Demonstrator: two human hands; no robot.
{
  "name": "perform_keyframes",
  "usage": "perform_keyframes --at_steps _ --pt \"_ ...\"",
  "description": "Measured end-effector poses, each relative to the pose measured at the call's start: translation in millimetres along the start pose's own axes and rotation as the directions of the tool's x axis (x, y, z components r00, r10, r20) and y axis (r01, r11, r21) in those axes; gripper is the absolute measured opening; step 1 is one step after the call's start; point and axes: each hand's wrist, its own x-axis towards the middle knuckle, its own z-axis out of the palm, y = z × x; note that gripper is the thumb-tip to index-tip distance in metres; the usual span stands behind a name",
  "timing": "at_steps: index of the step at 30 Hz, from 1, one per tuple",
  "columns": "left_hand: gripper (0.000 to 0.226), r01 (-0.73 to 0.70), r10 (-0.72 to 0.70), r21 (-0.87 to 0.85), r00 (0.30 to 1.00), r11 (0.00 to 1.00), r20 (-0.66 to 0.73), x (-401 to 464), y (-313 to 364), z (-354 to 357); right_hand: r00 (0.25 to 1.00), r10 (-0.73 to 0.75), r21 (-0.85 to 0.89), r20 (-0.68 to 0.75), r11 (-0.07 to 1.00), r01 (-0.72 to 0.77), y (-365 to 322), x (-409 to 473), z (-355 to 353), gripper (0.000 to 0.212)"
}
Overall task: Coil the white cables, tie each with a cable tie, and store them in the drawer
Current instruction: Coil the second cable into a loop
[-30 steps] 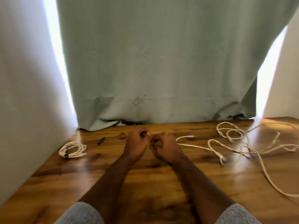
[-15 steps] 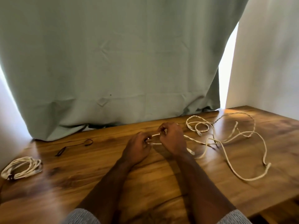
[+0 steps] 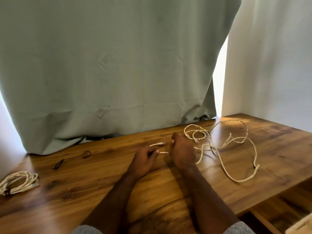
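Your left hand (image 3: pixel 146 157) and right hand (image 3: pixel 181 152) sit close together at mid-table, fingers curled, pinching a stretch of the loose white cable (image 3: pixel 219 149), whose tangle sprawls to the right. A tied coil (image 3: pixel 17 182) lies far left, with black cable ties (image 3: pixel 72 158) between.

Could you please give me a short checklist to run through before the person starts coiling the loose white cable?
1. Cable end in hand: ok, right hand grips the loose white cable.
2. Left hand on cable: cannot tell, fingers curled, blurred.
3. Cable untangled: not ok, loops cross on the table.
4. Tie available: ok, black cable tie lies left.
5. Coiled cable tied: cannot tell.
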Motion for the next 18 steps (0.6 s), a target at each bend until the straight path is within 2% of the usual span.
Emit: perform_keyframes --at_steps 2,4,8,11,13,15,16,18 --pt "0.031 0.140 -0.141 -0.280 0.990 0.950 0.016 -2 7 -6 0.991 -0.110 0.189 -0.081 0.974 0.123 -11 -3 4 0.017" --pt "0.039 0.244 -0.238 -0.459 0.969 0.854 0.072 -1 12 -13 0.980 -0.198 0.369 -0.031 0.909 0.196 -27 -10 10 0.021" --pt "0.031 0.308 -0.323 -0.621 0.942 0.721 0.093 0 13 -22 0.935 -0.346 0.472 0.078 0.839 0.271 -46 -16 25 0.026" --pt "0.031 0.277 -0.435 -0.712 0.899 0.646 -0.044 6 0 -30 0.924 -0.357 0.564 0.138 0.795 0.224 -45 -13 28 0.037" --pt "0.031 0.238 -0.518 -0.784 0.847 0.574 -0.122 11 -11 -40 0.943 -0.331 0.459 0.035 0.843 0.280 -37 -9 26 0.036" --pt "0.030 0.204 -0.591 -0.837 0.789 0.508 -0.167 11 -22 -53 0.951 -0.299 0.237 -0.075 0.921 0.308 -26 -5 17 0.036" --pt "0.029 0.189 -0.621 -0.856 0.762 0.481 -0.182 10 -27 -60 0.956 -0.279 0.134 -0.090 0.948 0.289 -20 -1 12 0.037" --pt "0.029 0.149 -0.668 -0.888 0.714 0.434 -0.207 7 -36 -71 0.977 -0.212 0.002 -0.020 0.977 0.212 -12 5 -2 0.042"
